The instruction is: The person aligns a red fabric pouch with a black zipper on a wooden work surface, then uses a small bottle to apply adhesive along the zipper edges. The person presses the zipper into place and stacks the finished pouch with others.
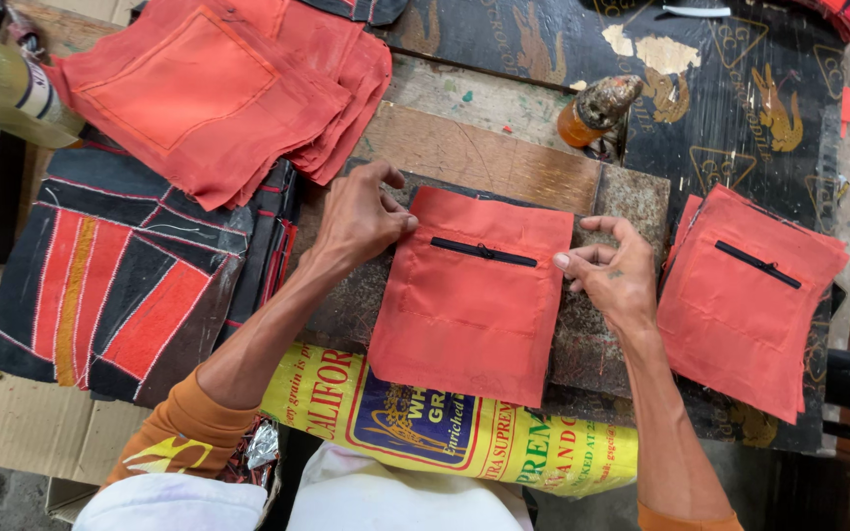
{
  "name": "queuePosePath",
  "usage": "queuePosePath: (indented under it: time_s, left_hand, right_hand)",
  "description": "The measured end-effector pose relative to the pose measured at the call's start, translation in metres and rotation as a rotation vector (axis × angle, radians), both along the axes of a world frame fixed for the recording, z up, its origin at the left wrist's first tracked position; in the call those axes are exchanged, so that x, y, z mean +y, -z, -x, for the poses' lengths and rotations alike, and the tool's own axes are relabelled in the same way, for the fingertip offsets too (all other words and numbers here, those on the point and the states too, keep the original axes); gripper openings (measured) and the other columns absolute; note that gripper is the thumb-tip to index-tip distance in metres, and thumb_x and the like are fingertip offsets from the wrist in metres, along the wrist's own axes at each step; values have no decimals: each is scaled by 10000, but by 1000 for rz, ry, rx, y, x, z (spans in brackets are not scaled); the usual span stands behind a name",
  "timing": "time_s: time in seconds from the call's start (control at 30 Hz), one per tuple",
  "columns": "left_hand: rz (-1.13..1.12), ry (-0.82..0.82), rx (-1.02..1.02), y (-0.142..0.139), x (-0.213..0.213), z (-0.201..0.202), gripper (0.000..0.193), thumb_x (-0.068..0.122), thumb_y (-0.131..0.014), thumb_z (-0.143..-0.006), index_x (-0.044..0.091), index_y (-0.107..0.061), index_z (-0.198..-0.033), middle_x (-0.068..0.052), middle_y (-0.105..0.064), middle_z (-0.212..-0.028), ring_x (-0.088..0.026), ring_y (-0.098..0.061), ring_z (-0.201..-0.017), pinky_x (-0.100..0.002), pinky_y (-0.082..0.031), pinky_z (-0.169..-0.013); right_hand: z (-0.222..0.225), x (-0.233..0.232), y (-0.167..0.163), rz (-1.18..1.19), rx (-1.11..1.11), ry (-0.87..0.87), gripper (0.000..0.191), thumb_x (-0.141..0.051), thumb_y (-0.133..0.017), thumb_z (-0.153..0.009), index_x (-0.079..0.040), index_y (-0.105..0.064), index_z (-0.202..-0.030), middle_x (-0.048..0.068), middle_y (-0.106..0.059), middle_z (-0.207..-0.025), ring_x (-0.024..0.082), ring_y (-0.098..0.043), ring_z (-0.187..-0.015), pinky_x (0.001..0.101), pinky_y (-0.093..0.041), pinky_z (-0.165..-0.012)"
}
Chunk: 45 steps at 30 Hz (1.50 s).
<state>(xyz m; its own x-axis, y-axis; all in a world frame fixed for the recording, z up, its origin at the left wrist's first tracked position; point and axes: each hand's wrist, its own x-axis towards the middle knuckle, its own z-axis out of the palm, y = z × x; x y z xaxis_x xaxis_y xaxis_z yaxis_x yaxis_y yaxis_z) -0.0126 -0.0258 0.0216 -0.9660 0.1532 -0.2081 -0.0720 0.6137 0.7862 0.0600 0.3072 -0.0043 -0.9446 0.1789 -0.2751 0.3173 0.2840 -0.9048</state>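
we log: red pocket piece (469, 295) flat on table (504, 162); left hand (361, 218) fingers pressing its corner, seemingly steadying it; right hand (614, 275) fingers loosely apart at its edge.

Wooden workbench (484, 147), scuffed and paint-flecked, carrying the work. A dark printed sheet (740, 108) is covering its far right part; a yellow printed sack (445, 423) is hanging over the near edge. Lying on it — a red zip pocket piece (469, 305) at centre, a matching stack (745, 315) at right, another red stack (218, 88) far left, black-and-red patchwork panels (120, 285) beside them — and an amber bottle (597, 108).
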Motion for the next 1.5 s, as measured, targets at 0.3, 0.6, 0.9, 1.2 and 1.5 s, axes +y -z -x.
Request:
queuePosePath:
  time_s: [0.3,0.6,0.9,1.2,1.5]
  left_hand:
    - [39,32,-10,11,-4,4,434,151,-849,-679,-15,-702,-1052,-111,-779,-798,-213,-773,-765,-345,-584,-743]
    - [68,70,-21,14,-5,14,414,172,-881,-639,-2,-724,-980,-75,-770,-753,-190,-764,-715,-332,-576,-697]
    - [25,73,-18,19,-9,18,449,187,-888,-607,-4,-718,-977,-64,-768,-735,-171,-758,-697,-313,-576,-685]
    - [17,47,-22,14,-7,14,428,162,-853,-635,-8,-715,-1003,-92,-766,-749,-206,-762,-707,-340,-578,-676]
    - [9,101,-102,-3,-5,15,556,198,-902,-626,-12,-678,-1089,-118,-777,-780,-229,-775,-745,-363,-575,-696]
  right_hand:
    - [-2,-2,-2,-5,-18,10,512,21,-812,-815,33,-527,-1240,101,-713,-815,93,-647,-646,233,-517,-485]
    - [1,-1,-1,29,-11,-27,463,29,-790,-825,10,-506,-1190,74,-670,-803,94,-630,-639,235,-521,-498]
    - [3,1,3,27,-19,-31,450,25,-781,-840,13,-494,-1188,90,-670,-797,112,-631,-641,247,-518,-499]
    - [6,-1,2,36,-35,-2,486,15,-797,-809,5,-487,-1183,102,-688,-800,113,-625,-633,256,-507,-493]
    - [9,-3,-8,-28,-54,-7,489,-32,-806,-810,-1,-499,-1189,85,-697,-776,98,-627,-619,251,-512,-516]
